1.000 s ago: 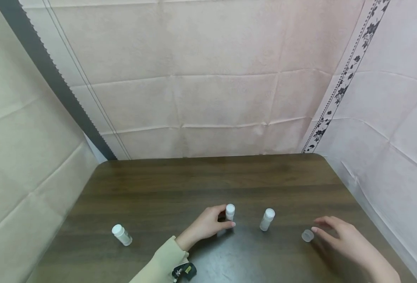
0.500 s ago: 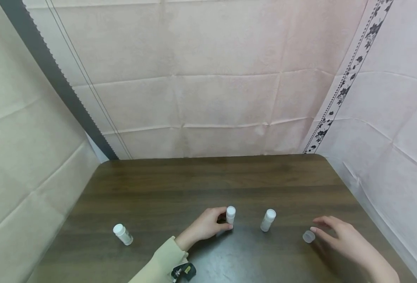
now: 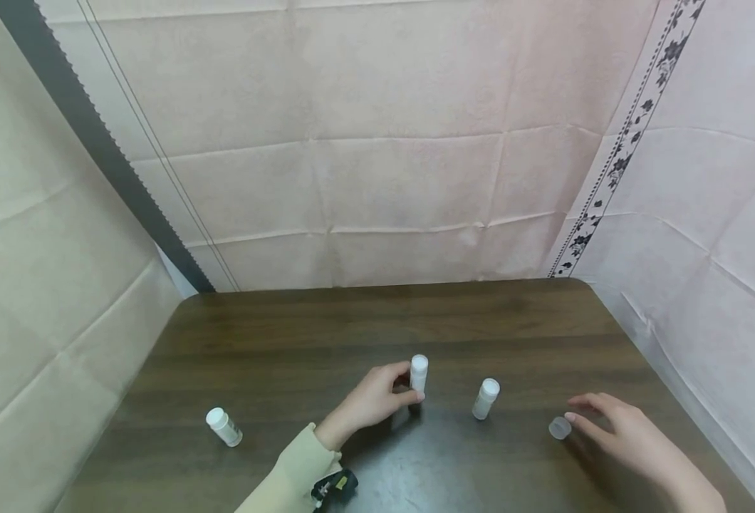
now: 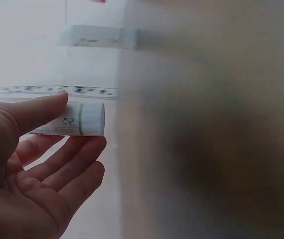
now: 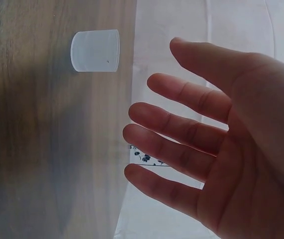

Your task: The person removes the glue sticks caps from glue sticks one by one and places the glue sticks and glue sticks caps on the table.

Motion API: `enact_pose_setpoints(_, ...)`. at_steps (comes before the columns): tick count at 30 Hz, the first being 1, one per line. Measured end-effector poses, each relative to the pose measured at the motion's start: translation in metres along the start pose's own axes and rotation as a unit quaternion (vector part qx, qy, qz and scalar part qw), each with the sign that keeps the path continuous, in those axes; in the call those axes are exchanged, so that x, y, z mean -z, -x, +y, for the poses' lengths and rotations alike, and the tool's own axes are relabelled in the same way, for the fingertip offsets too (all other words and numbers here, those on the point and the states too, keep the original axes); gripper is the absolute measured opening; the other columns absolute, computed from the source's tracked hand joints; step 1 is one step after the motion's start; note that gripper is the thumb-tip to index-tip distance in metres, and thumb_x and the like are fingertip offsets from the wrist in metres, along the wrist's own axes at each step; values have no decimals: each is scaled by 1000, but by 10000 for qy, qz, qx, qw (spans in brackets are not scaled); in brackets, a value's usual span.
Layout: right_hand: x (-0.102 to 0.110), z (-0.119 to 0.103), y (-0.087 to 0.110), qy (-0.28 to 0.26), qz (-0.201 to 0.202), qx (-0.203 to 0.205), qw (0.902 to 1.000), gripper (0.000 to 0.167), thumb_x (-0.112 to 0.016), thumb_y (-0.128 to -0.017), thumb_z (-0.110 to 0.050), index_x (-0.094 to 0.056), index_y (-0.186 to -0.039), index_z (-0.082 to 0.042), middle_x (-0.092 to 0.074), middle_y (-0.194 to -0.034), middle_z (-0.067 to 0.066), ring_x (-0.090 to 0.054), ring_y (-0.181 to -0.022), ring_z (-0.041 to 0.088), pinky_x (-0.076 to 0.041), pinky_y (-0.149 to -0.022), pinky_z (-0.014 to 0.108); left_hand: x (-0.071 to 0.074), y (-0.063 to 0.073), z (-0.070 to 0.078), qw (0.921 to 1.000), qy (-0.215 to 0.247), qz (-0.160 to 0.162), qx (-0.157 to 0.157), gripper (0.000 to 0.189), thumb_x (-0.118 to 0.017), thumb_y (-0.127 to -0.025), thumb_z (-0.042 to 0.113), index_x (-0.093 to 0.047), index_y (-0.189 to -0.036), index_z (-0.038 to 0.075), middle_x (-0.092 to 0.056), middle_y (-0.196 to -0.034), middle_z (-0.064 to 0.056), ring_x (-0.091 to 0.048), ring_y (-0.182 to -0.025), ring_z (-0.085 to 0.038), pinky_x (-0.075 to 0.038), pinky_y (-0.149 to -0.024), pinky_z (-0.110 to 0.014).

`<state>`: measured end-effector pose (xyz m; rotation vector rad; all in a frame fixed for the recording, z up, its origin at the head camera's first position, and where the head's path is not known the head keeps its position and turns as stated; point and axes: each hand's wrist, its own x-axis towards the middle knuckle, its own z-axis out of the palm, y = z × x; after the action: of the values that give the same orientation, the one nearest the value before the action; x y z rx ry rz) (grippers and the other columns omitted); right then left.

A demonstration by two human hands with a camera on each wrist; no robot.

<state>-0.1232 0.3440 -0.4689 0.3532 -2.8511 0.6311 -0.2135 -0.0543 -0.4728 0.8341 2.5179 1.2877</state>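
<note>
Here, we see the two hands well apart over a dark wood-grain table (image 3: pixel 377 313). The left hand (image 3: pixel 377 400) reaches in from the lower edge with its palm turned sideways, thumb on the near side and fingers on the far side, pinching a white-capped glue stick (image 3: pixel 419 375) near the middle of the table; the stick stands about upright, cap up. A pale green sleeve (image 3: pixel 295 467) covers that forearm, and a black device (image 3: pixel 335 487) sits at the wrist. The right hand (image 3: pixel 615 431) holds nothing: its fingers are spaced and gently bent, its thumb tip just beside a small translucent cup (image 3: pixel 560 427), and the right wrist view shows a gap between the two.

We count three glue sticks in all and one cup. Besides the held one, a second glue stick (image 3: pixel 486 399) stands between the hands, and a third glue stick (image 3: pixel 224 427) stands well off on the left side of the table.

On the held stick's label we read "21g" beside a small round emblem and, partly cut off along its lower edge, what looks like "GLUE STICK". The left wrist view also shows another stick farther off, its print too blurred to read. Pale creased cloth (image 3: pixel 403 185) hangs behind, with a floral band (image 3: pixel 627 142) toward the right.
</note>
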Motion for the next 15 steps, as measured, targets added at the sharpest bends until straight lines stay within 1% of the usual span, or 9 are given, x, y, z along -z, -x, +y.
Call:
enact_pose_setpoints(4,2,1,1,9,23,41,10000,21,-75,-93,-25,-71,-109,-12,-71,-106,-1,-67,-96,31,-55,-79,49,17,-2,19,9995,43,195,-264,25,-73,-95,24,-66,-116,12,-69,-110,1,-65,-102,-14,-53,-96,-44)
enact_pose_setpoints(7,3,3,2,4,36,68,10000,21,-75,-92,-25,-71,-108,-11,-71,-105,0,-67,-94,32,-55,-78,49,26,-2,29,9989,13,308,-356,23,-72,-96,24,-66,-115,13,-67,-109,3,-65,-103,-13,-52,-98,-43)
enact_pose_setpoints(9,2,5,3,10,26,52,10000,22,-75,-92,-25,-71,-109,-10,-71,-106,2,-67,-94,32,-55,-78,50,29,-2,32,9988,-34,347,-345,22,-73,-95,24,-66,-114,14,-67,-108,5,-65,-103,-11,-52,-98,-41)
enact_pose_setpoints(11,3,6,3,-28,-29,-5,10000,24,-74,-93,-25,-71,-110,-9,-71,-107,5,-67,-95,34,-55,-79,54,31,-1,34,9989,-31,351,-321,22,-73,-95,24,-66,-113,15,-67,-107,6,-65,-102,-10,-52,-97,-39)
enact_pose_setpoints(13,4,7,2,33,1,-32,10000,24,-74,-93,-26,-71,-110,-9,-71,-107,6,-67,-96,33,-54,-80,54,31,-1,33,9991,5,333,-274,22,-74,-95,25,-66,-113,15,-67,-108,6,-65,-102,-9,-52,-98,-38)
enact_pose_setpoints(15,7,7,0,18,-3,-61,10000,25,-74,-93,-26,-70,-110,-8,-71,-108,8,-67,-96,34,-53,-82,57,30,-1,32,9992,48,300,-249,23,-74,-95,25,-65,-114,15,-67,-108,6,-65,-103,-10,-53,-97,-38)
